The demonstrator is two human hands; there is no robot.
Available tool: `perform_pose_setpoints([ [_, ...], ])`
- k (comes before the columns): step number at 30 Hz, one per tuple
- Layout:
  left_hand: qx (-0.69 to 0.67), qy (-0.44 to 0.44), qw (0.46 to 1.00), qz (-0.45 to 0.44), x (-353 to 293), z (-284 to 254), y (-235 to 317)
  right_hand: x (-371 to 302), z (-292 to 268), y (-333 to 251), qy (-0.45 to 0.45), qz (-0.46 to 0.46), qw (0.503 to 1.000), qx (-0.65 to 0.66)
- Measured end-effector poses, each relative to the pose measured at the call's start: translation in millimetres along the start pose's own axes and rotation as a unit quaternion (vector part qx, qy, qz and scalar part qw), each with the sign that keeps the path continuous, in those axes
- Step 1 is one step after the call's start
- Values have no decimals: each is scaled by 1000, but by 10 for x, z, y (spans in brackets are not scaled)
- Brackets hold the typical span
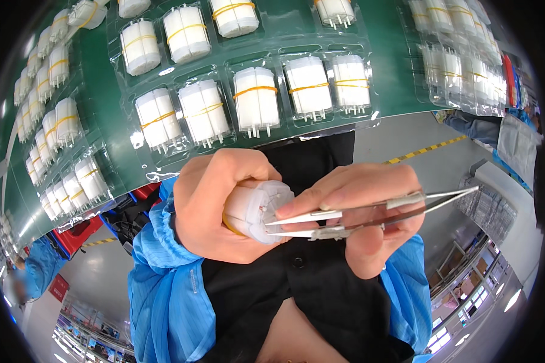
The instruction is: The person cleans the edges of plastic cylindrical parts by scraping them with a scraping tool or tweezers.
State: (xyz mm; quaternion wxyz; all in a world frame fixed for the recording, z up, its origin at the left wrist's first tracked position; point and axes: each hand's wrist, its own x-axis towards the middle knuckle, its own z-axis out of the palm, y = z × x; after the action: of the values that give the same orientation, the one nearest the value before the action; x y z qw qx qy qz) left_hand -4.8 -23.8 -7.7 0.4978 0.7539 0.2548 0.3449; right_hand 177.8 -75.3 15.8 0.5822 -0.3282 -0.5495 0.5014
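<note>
My left hand (215, 202) is wrapped round a white plastic cylinder (242, 209) with a translucent end cap and an orange rubber band. The cylinder's capped end faces right, toward my other hand. In my right hand (369, 187), a pair of metal tweezers (330, 232) is pinched between fingers and thumb. Their two tips reach the capped end of the cylinder and stand slightly apart. My right index fingertip also lies against that end. Whether the tips grip anything small there I cannot tell.
On the green table, a clear blister tray (369, 124) carries several similar banded white cylinders (255, 100). More filled trays stand at the left (100, 206) and far right (466, 109). A red bin (72, 235) sits below the table's left edge. Another person's blue sleeve (45, 263) shows at lower left.
</note>
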Motion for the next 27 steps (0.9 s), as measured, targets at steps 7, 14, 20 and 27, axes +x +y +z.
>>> perform_pose_setpoints([
  [7, 60, 19, 998, 32, 86, -21, 14, -31, 11, -39, 41, 47, 998, -19],
  [14, 42, 31, 997, 54, 153, -1, 7, -15, 45, -25, 60, 40, 997, -30],
  [20, 50, 17, 997, 53, 130, -6, 14, 59, -59, -9, -35, -23, 999, -32],
  [27, 49, -34, 998, 18, 111, -17, -51, 46, -21, -21, 18, 35, 995, -91],
])
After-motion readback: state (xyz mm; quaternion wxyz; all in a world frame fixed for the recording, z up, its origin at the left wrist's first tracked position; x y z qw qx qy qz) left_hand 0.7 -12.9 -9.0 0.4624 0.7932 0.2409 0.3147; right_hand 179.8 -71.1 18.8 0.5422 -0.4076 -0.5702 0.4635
